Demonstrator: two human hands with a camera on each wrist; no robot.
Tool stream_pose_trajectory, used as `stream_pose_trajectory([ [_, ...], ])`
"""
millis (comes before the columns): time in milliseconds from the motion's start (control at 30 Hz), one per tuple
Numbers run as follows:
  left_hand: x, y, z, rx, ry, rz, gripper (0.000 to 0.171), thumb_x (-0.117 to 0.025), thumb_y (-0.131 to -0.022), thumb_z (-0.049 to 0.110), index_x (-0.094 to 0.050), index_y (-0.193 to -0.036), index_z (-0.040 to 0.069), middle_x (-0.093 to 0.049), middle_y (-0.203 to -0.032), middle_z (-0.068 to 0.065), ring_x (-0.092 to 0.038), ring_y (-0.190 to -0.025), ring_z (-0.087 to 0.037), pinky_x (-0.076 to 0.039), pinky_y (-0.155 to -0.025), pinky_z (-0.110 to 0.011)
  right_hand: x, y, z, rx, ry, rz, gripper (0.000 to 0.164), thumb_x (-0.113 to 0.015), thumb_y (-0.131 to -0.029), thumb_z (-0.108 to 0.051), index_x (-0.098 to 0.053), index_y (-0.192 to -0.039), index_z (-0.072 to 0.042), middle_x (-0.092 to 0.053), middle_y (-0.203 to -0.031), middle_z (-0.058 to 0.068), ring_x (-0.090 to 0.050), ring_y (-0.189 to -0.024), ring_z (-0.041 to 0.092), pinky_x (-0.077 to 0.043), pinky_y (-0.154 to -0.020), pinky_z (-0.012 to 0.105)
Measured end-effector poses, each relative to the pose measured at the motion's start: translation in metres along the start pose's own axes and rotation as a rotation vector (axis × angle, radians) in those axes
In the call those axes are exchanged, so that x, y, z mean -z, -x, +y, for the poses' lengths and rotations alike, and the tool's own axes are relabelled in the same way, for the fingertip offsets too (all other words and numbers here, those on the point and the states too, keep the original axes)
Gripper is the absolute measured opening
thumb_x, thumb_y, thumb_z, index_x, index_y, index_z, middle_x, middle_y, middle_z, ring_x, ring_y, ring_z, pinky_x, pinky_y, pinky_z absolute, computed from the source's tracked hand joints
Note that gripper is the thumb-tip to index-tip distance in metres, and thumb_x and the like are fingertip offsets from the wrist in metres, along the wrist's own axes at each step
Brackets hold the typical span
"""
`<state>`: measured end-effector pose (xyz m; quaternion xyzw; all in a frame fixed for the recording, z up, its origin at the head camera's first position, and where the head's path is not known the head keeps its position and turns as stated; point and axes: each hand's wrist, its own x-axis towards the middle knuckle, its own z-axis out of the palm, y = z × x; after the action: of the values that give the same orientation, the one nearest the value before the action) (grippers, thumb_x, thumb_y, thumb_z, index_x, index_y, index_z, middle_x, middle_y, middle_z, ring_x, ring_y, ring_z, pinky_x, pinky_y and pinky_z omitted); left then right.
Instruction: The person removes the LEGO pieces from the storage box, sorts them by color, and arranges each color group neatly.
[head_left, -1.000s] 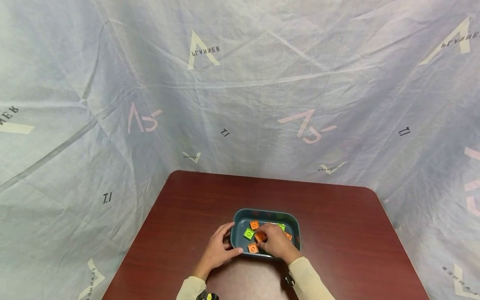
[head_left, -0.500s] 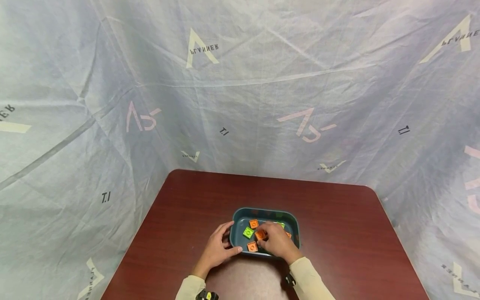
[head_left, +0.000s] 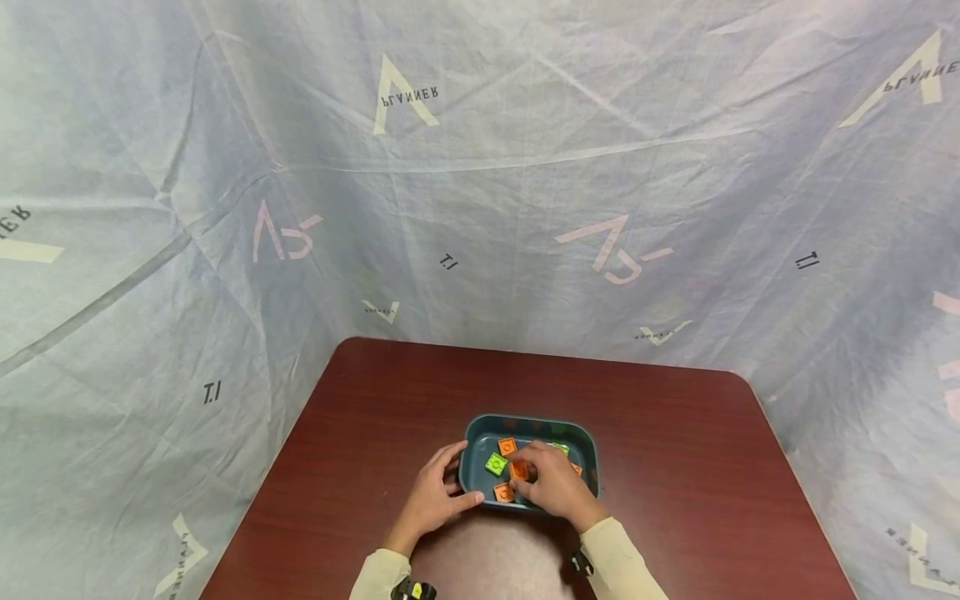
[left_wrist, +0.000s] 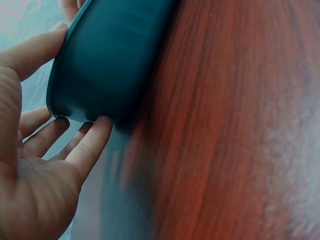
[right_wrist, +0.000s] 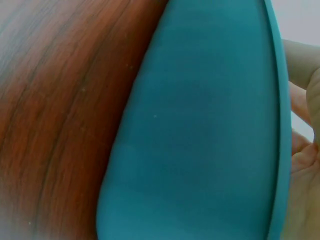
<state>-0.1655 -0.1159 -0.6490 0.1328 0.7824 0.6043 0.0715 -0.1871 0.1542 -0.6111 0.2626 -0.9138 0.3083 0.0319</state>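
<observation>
The left hand [head_left: 435,498] grips with its fingers the left end of the tray [head_left: 534,425]; inside the tray, the right hand [head_left: 557,483] has fingers pinching one orange block [head_left: 519,471].

The worktop [head_left: 375,408] was reddish-brown and wood-grained, with rounded far corners, and directly on it, about midway between its side edges, stood a teal, round-cornered tray [head_left: 536,428], long sides roughly parallel to the far edge, pale glare showing just nearer the person.

Orange block [head_left: 519,472] — finger-pinched, inside teal tray [head_left: 525,427].
</observation>
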Motion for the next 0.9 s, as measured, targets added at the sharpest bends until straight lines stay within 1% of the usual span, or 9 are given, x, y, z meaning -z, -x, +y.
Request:
stream_pose_trajectory([
  [100,0.0,0.0,-0.001,0.006,0.009,0.001,0.089,-0.091,-0.086,0.018,-0.043,-0.161,0.011,-0.047,-0.158,-0.02,-0.062,-0.133,-0.04,-0.064,-0.091,-0.036,0.001,0.0,-0.002,-0.001,-0.014,0.004,0.038,-0.091,-0.085,-0.021,-0.079,-0.121,-0.014,-0.071,-0.107,-0.005,-0.055,-0.078,0.008,-0.047,-0.067,0.023],
  [233,0.001,-0.001,-0.001,0.015,0.017,-0.002,0.089,-0.091,-0.086,0.018,-0.043,-0.161,0.013,-0.047,-0.158,-0.019,-0.062,-0.134,-0.04,-0.064,-0.091,-0.036,0.002,0.0,-0.005,-0.011,-0.041,0.01,0.038,-0.09,-0.086,-0.02,-0.078,-0.12,-0.013,-0.07,-0.105,-0.005,-0.061,-0.082,0.01,-0.052,-0.07,0.024],
  [400,0.001,-0.002,-0.004,0.0,0.012,-0.007,0.09,-0.09,-0.087,0.019,-0.04,-0.163,0.011,-0.046,-0.159,-0.021,-0.062,-0.133,-0.042,-0.063,-0.091,-0.034,0.003,0.001,-0.007,-0.017,-0.059,0.012,0.037,-0.09,-0.086,-0.019,-0.077,-0.12,-0.013,-0.069,-0.105,-0.005,-0.065,-0.086,0.009,-0.057,-0.073,0.026],
  [600,0.001,-0.002,-0.003,0.001,0.014,-0.006,0.09,-0.09,-0.087,0.019,-0.041,-0.163,0.011,-0.046,-0.159,-0.021,-0.063,-0.132,-0.041,-0.063,-0.092,-0.035,0.004,0.0,-0.01,-0.014,-0.037,0.025,0.037,-0.089,-0.087,-0.021,-0.077,-0.122,-0.016,-0.069,-0.108,-0.007,-0.065,-0.087,0.008,-0.057,-0.073,0.027],
  [900,0.002,-0.001,-0.002,0.005,0.025,-0.014,0.089,-0.09,-0.087,0.017,-0.042,-0.162,0.012,-0.046,-0.159,-0.019,-0.062,-0.132,-0.041,-0.063,-0.093,-0.039,0.006,0.0,-0.014,-0.021,-0.045,0.045,0.037,-0.09,-0.086,-0.021,-0.077,-0.121,-0.018,-0.069,-0.108,-0.007,-0.068,-0.088,0.013,-0.057,-0.074,0.027],
])
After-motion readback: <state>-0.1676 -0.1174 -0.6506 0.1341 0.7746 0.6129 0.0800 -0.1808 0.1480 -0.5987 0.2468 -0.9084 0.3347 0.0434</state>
